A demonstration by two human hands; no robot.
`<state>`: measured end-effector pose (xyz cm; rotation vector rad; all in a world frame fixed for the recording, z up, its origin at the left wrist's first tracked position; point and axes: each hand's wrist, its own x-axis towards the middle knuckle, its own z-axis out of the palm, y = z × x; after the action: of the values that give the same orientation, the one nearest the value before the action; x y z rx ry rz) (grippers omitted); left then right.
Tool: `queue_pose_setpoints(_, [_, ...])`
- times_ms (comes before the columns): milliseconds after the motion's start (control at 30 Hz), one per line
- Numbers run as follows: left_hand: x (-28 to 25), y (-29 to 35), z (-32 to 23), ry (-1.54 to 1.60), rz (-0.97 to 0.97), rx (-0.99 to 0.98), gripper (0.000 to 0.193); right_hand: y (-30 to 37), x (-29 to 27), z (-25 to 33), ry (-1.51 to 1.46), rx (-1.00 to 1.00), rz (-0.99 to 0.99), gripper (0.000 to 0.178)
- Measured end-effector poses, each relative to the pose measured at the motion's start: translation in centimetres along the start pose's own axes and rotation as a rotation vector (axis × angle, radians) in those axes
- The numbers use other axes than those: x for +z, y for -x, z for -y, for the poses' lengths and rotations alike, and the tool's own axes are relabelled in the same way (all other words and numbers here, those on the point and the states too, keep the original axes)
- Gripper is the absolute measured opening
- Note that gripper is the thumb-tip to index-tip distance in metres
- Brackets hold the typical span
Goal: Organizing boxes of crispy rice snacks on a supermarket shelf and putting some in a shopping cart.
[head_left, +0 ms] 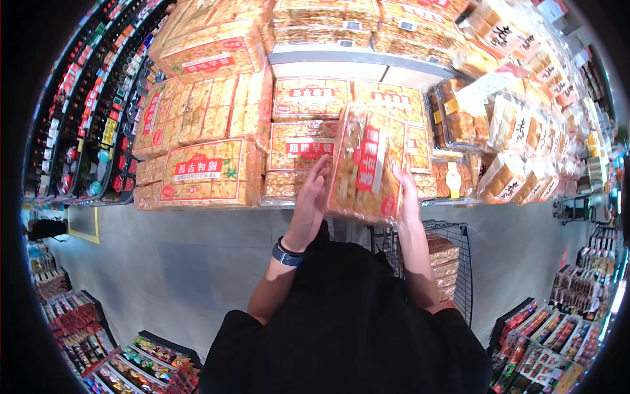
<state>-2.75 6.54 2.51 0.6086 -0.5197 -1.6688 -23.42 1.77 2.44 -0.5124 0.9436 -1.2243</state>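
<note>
A clear-wrapped pack of golden snack cakes [354,167] with a red label is held tilted in front of the display, between both my hands. At its left edge is my left hand [310,202], fingers stretched up along the wrapper; a dark band circles that wrist. Pressed to the opposite side, my right hand [408,198] has its thumb on the front and its other fingers mostly hidden. Just behind the held pack, similar red-labelled packs [312,98] are stacked on the display. More packs of the same look form a tall stack [209,169] on the left.
A black wire cart [467,262] with stacked packs [443,262] stands below my right forearm. Wrapped bread loaves [505,177] and dark plastic trays of pastry [459,115] fill the display's right side. Long shelves [85,111] line the far left; snack racks [151,361] stand lower left.
</note>
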Motion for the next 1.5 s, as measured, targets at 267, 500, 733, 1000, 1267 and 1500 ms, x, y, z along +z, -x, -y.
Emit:
queue_pose_setpoints(267, [-5.4, -1.5, -1.0, 0.094, -0.048, -0.026, 0.071, -10.7, 5.8, -6.2, -0.199, -0.147, -0.154, 0.052])
queue_pose_setpoints(500, [-5.2, -4.3, -2.0, 0.07, -0.133, -0.002, 0.069, -11.6, 10.3, -9.5, -0.236, -0.207, -0.372, 0.059])
queue_pose_setpoints(733, [-4.3, -8.0, -3.7, -0.112, -0.187, 0.375, 0.069, -7.8, 5.7, -6.8, 0.242, 0.004, -0.016, 0.041])
queue_pose_setpoints(1000, [-5.2, -9.5, -0.2, -0.003, -0.317, 0.263, 0.076, -13.5, 0.0, -3.2, 1.611, -0.996, -0.279, 0.061])
queue_pose_setpoints(1267, [-5.2, -11.3, -1.4, -0.052, -0.329, 0.266, 0.078, -16.4, 2.3, -4.2, 1.067, -0.425, -0.089, 0.069])
queue_pose_setpoints(1500, [-6.9, -12.7, -1.6, -0.048, -0.291, 0.284, 0.078, -18.1, 3.5, -5.1, 1.004, -0.416, -0.03, 0.068])
